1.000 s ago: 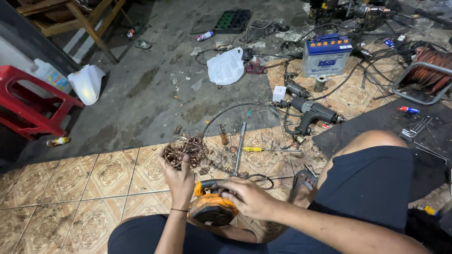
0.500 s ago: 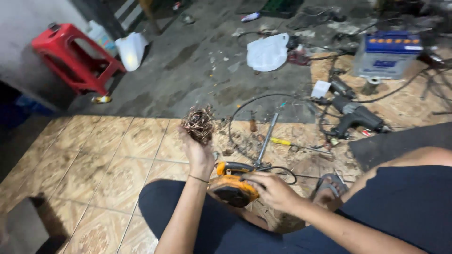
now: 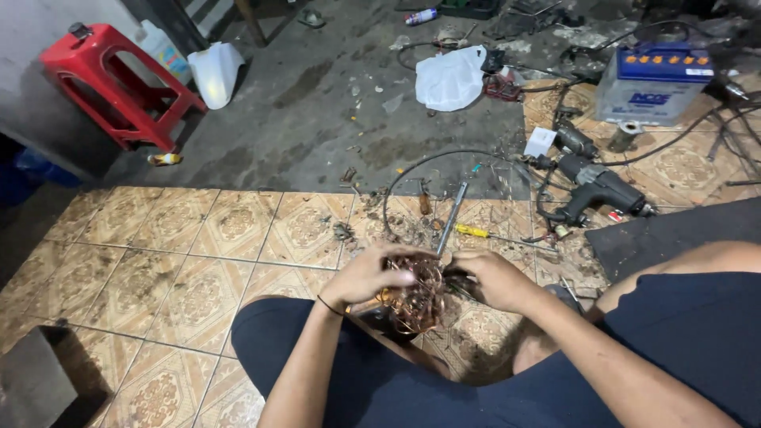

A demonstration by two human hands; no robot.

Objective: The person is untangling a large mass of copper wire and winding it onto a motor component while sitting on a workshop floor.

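Observation:
My left hand point(image 3: 366, 276) and my right hand point(image 3: 493, 279) are both closed on a tangled bundle of copper wire point(image 3: 418, 293), held between them just above my lap. An orange round part point(image 3: 379, 301) shows under the left hand, mostly hidden by the wire and fingers. I sit on the tiled floor point(image 3: 198, 261) in dark shorts with my knees spread.
On the floor ahead lie a metal rod point(image 3: 452, 218), a yellow-handled screwdriver point(image 3: 476, 232), a black power drill point(image 3: 598, 188), a looped black cable point(image 3: 444, 158), a boxy battery point(image 3: 652, 83) and a white plastic bag point(image 3: 450, 78). A red plastic stool point(image 3: 111, 87) stands far left.
The left hand has brought the copper wire bundle back from the floor ahead to my lap. The right hand has left the orange round part and now grips the wire too.

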